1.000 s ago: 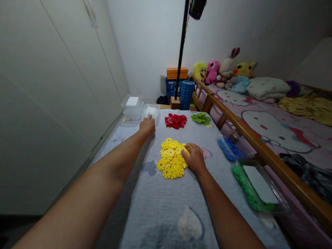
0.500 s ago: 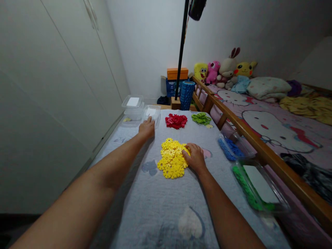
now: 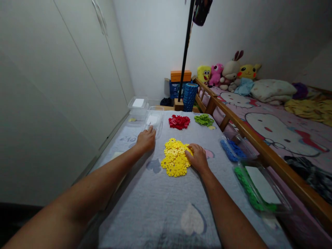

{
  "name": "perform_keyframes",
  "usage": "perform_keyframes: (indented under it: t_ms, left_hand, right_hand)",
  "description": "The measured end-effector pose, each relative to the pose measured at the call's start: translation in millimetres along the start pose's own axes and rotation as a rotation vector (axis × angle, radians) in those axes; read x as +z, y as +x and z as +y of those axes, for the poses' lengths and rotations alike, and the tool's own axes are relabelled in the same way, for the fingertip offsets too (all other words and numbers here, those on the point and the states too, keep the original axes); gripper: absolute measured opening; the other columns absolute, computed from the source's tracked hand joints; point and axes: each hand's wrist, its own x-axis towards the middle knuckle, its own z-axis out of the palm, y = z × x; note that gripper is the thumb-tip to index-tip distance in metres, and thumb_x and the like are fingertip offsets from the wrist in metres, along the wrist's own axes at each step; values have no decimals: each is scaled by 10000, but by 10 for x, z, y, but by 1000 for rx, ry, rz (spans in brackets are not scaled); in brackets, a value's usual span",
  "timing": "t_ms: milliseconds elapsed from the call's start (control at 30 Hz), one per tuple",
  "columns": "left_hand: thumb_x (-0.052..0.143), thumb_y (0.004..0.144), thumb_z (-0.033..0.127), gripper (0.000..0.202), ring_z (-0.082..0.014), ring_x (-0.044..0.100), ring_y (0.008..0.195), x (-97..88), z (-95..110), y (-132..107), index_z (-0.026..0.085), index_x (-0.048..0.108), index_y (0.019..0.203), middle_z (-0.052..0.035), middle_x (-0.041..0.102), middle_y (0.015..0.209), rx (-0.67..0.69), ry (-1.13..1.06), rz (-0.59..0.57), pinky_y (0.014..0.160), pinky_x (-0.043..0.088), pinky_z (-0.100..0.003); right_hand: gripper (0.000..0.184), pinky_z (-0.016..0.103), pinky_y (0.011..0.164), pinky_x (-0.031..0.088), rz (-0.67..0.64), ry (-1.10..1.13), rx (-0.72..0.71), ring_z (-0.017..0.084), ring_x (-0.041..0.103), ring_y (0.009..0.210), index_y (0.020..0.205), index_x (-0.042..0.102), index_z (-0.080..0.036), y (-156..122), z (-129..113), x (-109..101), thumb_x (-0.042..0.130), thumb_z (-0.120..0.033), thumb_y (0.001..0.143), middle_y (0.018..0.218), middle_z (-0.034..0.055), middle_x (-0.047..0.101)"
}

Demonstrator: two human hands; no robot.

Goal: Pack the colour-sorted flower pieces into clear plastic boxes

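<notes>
My left hand [image 3: 146,140] reaches forward with its fingers closed on the near edge of a clear plastic box [image 3: 157,113], which carries a white label. The thumb is hidden. Beside the middle of the table, my right hand [image 3: 198,157] rests at the right edge of a pile of yellow snowflake-shaped plastic pieces [image 3: 174,162]. Its fingers are curved over the pieces, thumb apart, and nothing is lifted. Behind the yellow pile lie a red pile of similar pieces [image 3: 178,121] and a light green pile [image 3: 203,119].
Clear boxes [image 3: 135,111] are stacked at the back left. On the right sit a box of blue pieces [image 3: 233,148] and a labelled box of green pieces [image 3: 245,186], beside a wooden bed rail [image 3: 241,129]. A black pole [image 3: 184,58] rises behind the cloth-covered table [image 3: 155,211].
My left hand has drawn back toward me, and the clear box has slid nearer with it. My right hand stays at the yellow pile. The view has shifted slightly.
</notes>
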Motion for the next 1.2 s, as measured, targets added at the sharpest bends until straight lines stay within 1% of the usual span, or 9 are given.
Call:
perform_keyframes:
  t_ms: [133, 300, 433, 633, 733, 800, 933, 1067, 1200]
  left_hand:
    - [516, 887, 142, 494, -316, 638, 1218, -42, -6, -294, 84, 615, 1368, -221, 409, 1640, 3, 11, 9, 1020, 502, -411]
    - [566, 868, 193, 612, -353, 535, 1393, -40, -112, -757, 21, 548, 1455, -260, 382, 1648, 12, 35, 62, 1153, 429, -426]
    - [590, 862, 221, 617, -357, 494, 1448, -30, -125, -1110, 46, 568, 1454, -226, 404, 1648, 24, 23, 81, 1215, 381, -441]
    - [617, 856, 220, 621, -384, 560, 1375, -167, 15, -1337, 69, 551, 1455, -244, 435, 1621, 23, -114, 98, 1139, 477, -501]
    - [634, 863, 261, 655, -381, 520, 1413, -244, 41, -1353, 81, 502, 1479, -251, 444, 1598, -22, -349, 173, 1165, 454, -517]
    - [668, 847, 310, 687, -356, 548, 1381, -278, 44, -1356, 123, 490, 1483, -228, 456, 1573, -86, -586, 206, 1155, 468, -499]
    - [776, 745, 355, 715, -286, 677, 1149, -313, 61, -1351, 195, 551, 1404, -175, 514, 1483, -361, -1116, 143, 1019, 558, -433]
    - [804, 707, 271, 643, -288, 675, 1172, -330, 79, -1320, 195, 586, 1308, -159, 547, 1463, -636, -1530, 46, 982, 561, -404]
    - [800, 718, 145, 505, -253, 677, 1177, -364, 69, -1266, 186, 614, 1186, -144, 600, 1370, -816, -1743, 48, 1046, 533, -378]
  right_hand:
    - [222, 405, 1023, 433, -2, -9, 0, 266, 642, 1128, 1064, 717, -213, 3, 12, 5, 602, -324, 911, 1191, 96, 735]
    - [231, 410, 1022, 436, -10, -10, 1, 265, 648, 1109, 1072, 714, -213, 8, 23, 10, 597, -318, 903, 1193, 97, 736]
    - [229, 412, 1023, 439, -6, -14, 11, 266, 647, 1114, 1064, 715, -219, 8, 25, 15, 597, -319, 895, 1209, 99, 733]
    - [240, 416, 1046, 426, -9, -4, 4, 270, 639, 1133, 1071, 708, -213, 8, 44, 21, 594, -328, 894, 1210, 102, 736]
    - [245, 415, 1047, 421, -10, -6, 4, 271, 633, 1136, 1077, 704, -211, 8, 46, 21, 591, -330, 895, 1219, 103, 733]
    - [238, 413, 1041, 422, -12, -9, 1, 270, 633, 1125, 1069, 703, -210, 8, 42, 18, 586, -331, 900, 1213, 101, 733]
    - [225, 410, 1026, 427, -13, -8, -4, 266, 635, 1102, 1049, 700, -210, 8, 38, 14, 581, -333, 904, 1213, 102, 731]
    - [232, 406, 1030, 427, -3, -3, -6, 266, 630, 1112, 1064, 699, -216, 9, 50, 22, 591, -336, 897, 1202, 98, 733]
    - [237, 405, 1028, 429, -4, -9, -4, 265, 633, 1106, 1067, 705, -216, 12, 51, 25, 593, -337, 897, 1202, 101, 732]
